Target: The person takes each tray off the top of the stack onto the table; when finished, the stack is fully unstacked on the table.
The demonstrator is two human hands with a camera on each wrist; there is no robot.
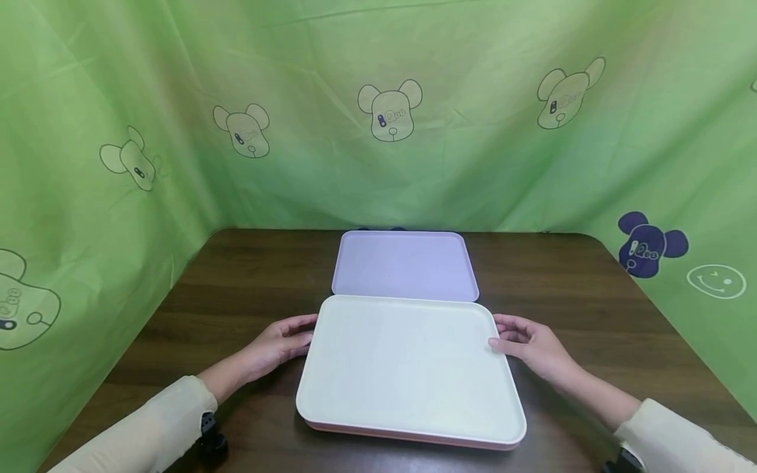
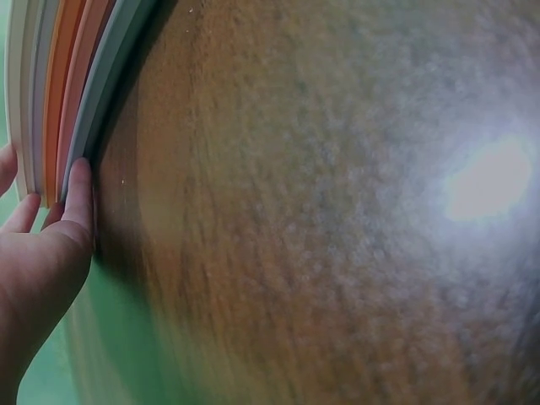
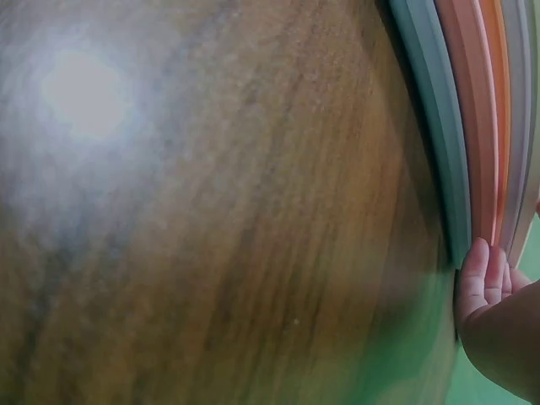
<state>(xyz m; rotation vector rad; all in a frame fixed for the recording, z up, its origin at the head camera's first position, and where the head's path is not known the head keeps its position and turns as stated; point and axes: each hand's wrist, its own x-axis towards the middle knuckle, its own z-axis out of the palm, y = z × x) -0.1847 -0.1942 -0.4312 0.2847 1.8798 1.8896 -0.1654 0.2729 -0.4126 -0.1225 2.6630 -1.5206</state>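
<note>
A stack of trays lies on the table in front of me, its top one white (image 1: 408,368). Seen edge-on in the left wrist view, the layers below include an orange tray (image 2: 59,93), a pink tray (image 2: 84,76) and a teal tray (image 2: 110,72) at the bottom. My left hand (image 1: 273,347) touches the stack's left side with extended fingers, the lowest fingertip at the teal tray. On the opposite side, my right hand (image 1: 535,348) holds the stack's edge, thumb over the white rim. Its fingertips lie against the pink and orange sides in the right wrist view.
A lavender tray (image 1: 405,266) lies flat directly behind the stack, its near edge meeting the white tray in the head view. Beneath is a dark wooden table (image 1: 236,276) with rounded far corners. A green printed curtain (image 1: 331,177) encloses the back and sides.
</note>
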